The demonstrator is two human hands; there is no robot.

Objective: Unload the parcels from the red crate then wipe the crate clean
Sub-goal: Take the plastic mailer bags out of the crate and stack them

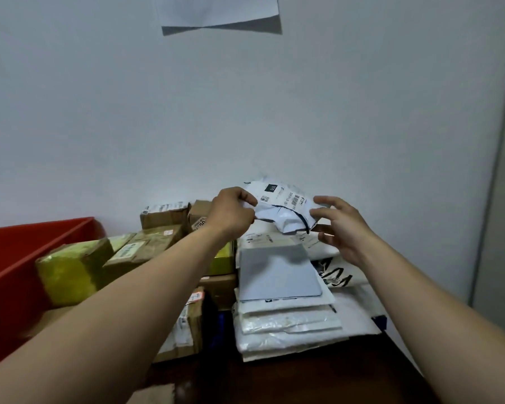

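Observation:
A white soft parcel (280,209) with a barcode label hangs in the air near the wall, above a stack of flat white mailers (286,316). My left hand (232,209) pinches its left edge. My right hand (340,225) hovers at its right end with fingers spread, barely touching or just off it. The red crate (15,258) stands at the left, only its rim and inner wall showing. A yellow-taped parcel (70,266) leans against its right side.
Several brown cardboard boxes (164,217) are piled between the crate and the mailers, against the white wall. A grey flat pouch (279,272) tops the mailer stack. Dark tabletop (318,377) shows at the front. A sheet of paper (219,13) hangs on the wall.

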